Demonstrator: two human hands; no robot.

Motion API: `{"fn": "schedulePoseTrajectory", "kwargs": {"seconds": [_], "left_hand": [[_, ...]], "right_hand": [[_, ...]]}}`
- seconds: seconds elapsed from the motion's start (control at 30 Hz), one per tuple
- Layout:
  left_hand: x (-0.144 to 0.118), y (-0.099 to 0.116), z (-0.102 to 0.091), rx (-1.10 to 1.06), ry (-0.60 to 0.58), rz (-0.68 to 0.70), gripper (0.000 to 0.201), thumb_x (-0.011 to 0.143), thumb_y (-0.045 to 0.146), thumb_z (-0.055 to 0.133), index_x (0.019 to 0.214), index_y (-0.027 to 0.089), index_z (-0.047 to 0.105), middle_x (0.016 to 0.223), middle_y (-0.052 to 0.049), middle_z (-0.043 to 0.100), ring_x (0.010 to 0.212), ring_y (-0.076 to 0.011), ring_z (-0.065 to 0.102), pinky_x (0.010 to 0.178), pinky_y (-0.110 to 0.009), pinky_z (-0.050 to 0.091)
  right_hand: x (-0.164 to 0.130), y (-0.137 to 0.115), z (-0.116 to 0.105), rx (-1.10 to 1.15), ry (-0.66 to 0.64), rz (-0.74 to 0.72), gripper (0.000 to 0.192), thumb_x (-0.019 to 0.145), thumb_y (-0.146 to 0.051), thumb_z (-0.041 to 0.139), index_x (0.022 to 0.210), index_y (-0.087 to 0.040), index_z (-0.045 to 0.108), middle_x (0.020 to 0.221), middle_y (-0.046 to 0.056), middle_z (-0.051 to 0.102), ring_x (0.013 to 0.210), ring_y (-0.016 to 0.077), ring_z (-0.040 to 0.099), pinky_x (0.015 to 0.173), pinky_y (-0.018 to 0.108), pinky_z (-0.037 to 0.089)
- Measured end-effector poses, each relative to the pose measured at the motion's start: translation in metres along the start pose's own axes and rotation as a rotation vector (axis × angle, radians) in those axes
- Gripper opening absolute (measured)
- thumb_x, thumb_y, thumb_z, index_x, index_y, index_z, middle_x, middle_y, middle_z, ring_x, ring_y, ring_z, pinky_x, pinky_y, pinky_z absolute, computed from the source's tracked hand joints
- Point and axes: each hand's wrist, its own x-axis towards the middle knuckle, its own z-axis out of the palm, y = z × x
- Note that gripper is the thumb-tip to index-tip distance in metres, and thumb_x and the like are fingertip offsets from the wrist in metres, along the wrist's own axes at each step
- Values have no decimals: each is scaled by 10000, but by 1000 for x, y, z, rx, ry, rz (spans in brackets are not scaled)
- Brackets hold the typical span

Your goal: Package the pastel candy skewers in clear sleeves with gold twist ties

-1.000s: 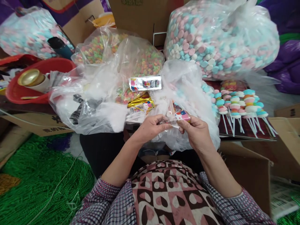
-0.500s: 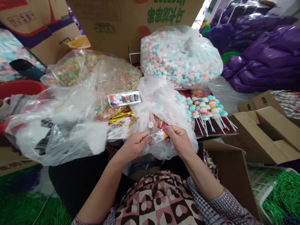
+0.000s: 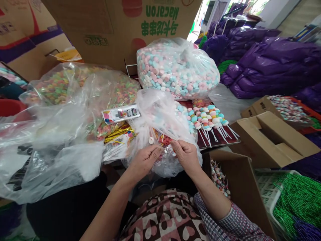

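Observation:
My left hand (image 3: 145, 160) and my right hand (image 3: 186, 154) are both closed in a pinch, thumbs facing each other. Stretched between them is a small clear printed bag (image 3: 171, 153), partly hidden by the fingers. Just beyond it, red candies (image 3: 164, 139) show in the mouth of a crumpled white plastic bag (image 3: 155, 103). Near my left hand lie gold twist ties (image 3: 117, 134) and a stack of printed bags (image 3: 117, 145), with a silver printed packet (image 3: 121, 113) behind. Marshmallow skewers (image 3: 209, 117) on white sticks rest beyond my right hand.
A large bag of pink, blue and white marshmallows (image 3: 175, 70) stands at the back. Bags of colourful gummies (image 3: 57, 83) are on the left. An open carton (image 3: 273, 137), a box of wrapped pieces (image 3: 240, 190) and a white basket (image 3: 268, 190) stand right.
The view has shifted right, so the table's things sit further left. Both hands keep their pinch on the small bag, whose print between the fingers looks different now.

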Motion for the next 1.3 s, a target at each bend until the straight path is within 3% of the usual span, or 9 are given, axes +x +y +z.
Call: {"fn": "schedulePoseTrajectory", "kwargs": {"seconds": [0.13,0.23,0.37,0.43,0.53,0.63,0.9,1.3], "left_hand": [[8,4,12,-194,-51,2,296,878,466,581,924,177,621,746,22,578,635,-109,524,620,-239,438],[11,1,13,-256,19,-9,265,847,437,621,845,172,622,702,33,553,569,-86,474,545,-215,412],[11,-9,3,-291,177,-7,256,850,437,641,860,182,647,651,46,544,528,-75,466,504,-200,374],[11,-13,-3,-327,237,14,249,851,434,658,868,186,660,631,52,537,531,-71,468,513,-193,369],[11,-19,-6,-379,291,39,236,852,424,679,864,189,671,621,53,544,542,-64,477,535,-188,366],[11,-23,-7,-423,317,27,239,834,424,703,870,189,677,639,45,573,540,-69,490,522,-195,356],[10,-26,-13,-475,400,4,275,762,435,760,848,184,691,724,28,628,542,-66,485,515,-197,371],[12,-29,-15,-509,414,0,264,747,426,772,837,187,706,667,35,602,525,-65,477,496,-191,356]], "right_hand": [[0,-1,-11,-94,13,-47,480,855,-477,617,485,-205,479,473,-35,427,510,105,396,500,242,340],[1,6,-35,-114,12,29,350,857,-471,620,630,-208,661,551,-19,554,527,127,492,532,258,407],[13,29,-94,-204,305,85,358,878,-518,561,942,-198,709,676,8,630,550,151,518,561,292,428],[22,44,-121,-461,428,138,367,828,-500,594,952,-183,732,732,43,685,631,189,576,629,320,437],[34,62,-140,-840,302,270,368,816,-492,575,916,-200,776,854,89,754,780,248,651,703,341,436],[40,72,-139,-908,222,302,354,809,-483,582,900,-216,797,841,91,768,776,255,661,684,333,425],[37,75,-127,-951,301,289,351,823,-417,532,911,-201,794,723,87,738,646,228,598,625,319,372],[19,75,-129,-902,548,163,421,891,-396,422,1021,-125,717,840,141,716,723,242,607,691,340,416]]}}
